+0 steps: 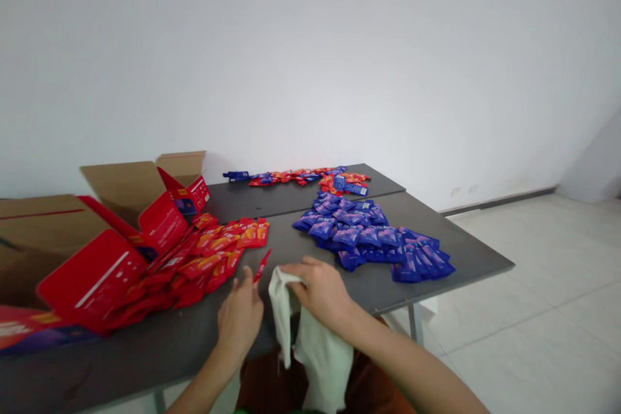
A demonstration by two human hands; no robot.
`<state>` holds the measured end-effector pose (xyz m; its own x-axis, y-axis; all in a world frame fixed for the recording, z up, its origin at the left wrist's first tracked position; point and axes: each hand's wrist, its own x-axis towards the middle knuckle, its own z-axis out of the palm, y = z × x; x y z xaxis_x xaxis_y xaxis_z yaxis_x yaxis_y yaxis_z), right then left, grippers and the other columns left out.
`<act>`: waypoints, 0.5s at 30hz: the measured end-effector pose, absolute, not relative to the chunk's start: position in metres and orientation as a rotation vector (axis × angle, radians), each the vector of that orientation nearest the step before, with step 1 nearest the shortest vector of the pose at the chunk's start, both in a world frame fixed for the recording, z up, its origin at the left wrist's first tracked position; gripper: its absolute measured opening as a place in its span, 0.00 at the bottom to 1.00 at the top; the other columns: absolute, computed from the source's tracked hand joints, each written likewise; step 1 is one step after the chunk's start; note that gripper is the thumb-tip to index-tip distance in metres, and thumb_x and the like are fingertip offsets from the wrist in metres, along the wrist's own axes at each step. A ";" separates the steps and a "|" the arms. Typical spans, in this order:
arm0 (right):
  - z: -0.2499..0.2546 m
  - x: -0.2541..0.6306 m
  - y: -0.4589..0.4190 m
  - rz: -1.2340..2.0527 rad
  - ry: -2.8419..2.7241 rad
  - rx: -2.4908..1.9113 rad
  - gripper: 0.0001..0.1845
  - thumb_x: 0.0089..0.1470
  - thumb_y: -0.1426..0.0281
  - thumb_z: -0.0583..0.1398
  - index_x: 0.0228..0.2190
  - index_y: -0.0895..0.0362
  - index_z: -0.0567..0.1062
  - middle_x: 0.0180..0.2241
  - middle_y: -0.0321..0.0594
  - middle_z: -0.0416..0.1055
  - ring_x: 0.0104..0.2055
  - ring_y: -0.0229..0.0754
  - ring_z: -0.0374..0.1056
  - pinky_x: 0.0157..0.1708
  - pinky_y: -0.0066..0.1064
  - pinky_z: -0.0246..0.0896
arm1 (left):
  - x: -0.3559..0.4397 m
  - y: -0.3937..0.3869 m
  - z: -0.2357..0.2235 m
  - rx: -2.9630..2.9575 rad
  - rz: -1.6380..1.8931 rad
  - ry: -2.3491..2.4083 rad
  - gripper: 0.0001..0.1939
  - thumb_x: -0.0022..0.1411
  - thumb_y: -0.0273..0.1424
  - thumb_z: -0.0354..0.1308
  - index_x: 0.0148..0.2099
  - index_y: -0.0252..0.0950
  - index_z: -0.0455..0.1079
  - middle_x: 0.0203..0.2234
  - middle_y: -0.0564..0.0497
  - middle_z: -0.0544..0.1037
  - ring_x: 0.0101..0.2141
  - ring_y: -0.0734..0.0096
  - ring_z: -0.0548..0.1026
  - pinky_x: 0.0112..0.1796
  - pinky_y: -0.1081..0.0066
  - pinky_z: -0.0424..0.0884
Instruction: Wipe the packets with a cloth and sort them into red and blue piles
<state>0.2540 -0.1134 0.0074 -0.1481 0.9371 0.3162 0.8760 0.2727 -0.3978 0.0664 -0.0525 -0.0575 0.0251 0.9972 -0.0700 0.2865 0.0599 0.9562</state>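
Observation:
My left hand (241, 315) is closed on a small red packet (262, 265), pinched at one end so that it sticks up edge-on. Just to its right, my right hand (324, 289) grips the top edge of an off-white cloth (326, 356), which looks like a bag with its mouth held partly apart and hangs below the table's front edge. Left of my hands spreads a heap of red-and-orange packets (213, 259). To the right lies a pile of blue-purple packets (359, 233). What the cloth contains is hidden.
Open cardboard boxes with red outsides (97, 278) stand in a row on the left of the dark grey table (276, 233). Along its far side lies a mixed line of red and blue packets (295, 176). A white wall (310, 58) rises behind.

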 end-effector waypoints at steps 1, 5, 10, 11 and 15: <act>0.011 0.256 -0.109 0.130 -1.987 -1.625 0.20 0.60 0.69 0.54 0.51 0.41 0.72 0.39 0.36 0.73 0.37 0.39 0.70 0.38 0.28 0.62 | 0.075 -0.058 -0.061 1.585 0.931 1.485 0.31 0.53 0.26 0.53 0.61 0.32 0.62 0.54 0.35 0.70 0.65 0.49 0.49 0.62 0.51 0.41; 0.016 0.250 -0.095 -0.015 -1.855 -1.735 0.24 0.61 0.66 0.53 0.59 0.41 0.62 0.39 0.40 0.68 0.41 0.45 0.66 0.40 0.32 0.61 | 0.101 -0.081 -0.085 2.049 0.736 1.533 0.36 0.55 0.27 0.49 0.65 0.19 0.53 0.63 0.25 0.51 0.65 0.44 0.41 0.62 0.50 0.29; -0.009 0.224 -0.091 0.099 -2.010 -1.652 0.30 0.62 0.58 0.53 0.63 0.41 0.51 0.44 0.42 0.62 0.41 0.46 0.64 0.38 0.34 0.63 | 0.078 -0.080 -0.104 2.110 0.989 1.529 0.40 0.61 0.36 0.46 0.69 0.26 0.36 0.68 0.35 0.34 0.66 0.50 0.28 0.62 0.49 0.37; -0.018 0.218 -0.093 0.127 -2.077 -1.559 0.31 0.61 0.55 0.54 0.62 0.43 0.53 0.46 0.44 0.61 0.43 0.47 0.63 0.40 0.35 0.63 | 0.068 -0.078 -0.105 2.112 1.058 1.522 0.39 0.61 0.37 0.46 0.69 0.27 0.37 0.68 0.36 0.37 0.66 0.51 0.31 0.62 0.51 0.40; -0.056 0.199 -0.100 0.163 -2.343 -1.199 0.29 0.59 0.51 0.54 0.54 0.55 0.63 0.53 0.48 0.57 0.52 0.49 0.56 0.49 0.40 0.59 | 0.038 -0.076 -0.106 2.286 0.820 1.463 0.36 0.56 0.37 0.54 0.65 0.34 0.56 0.62 0.38 0.60 0.64 0.47 0.51 0.63 0.54 0.42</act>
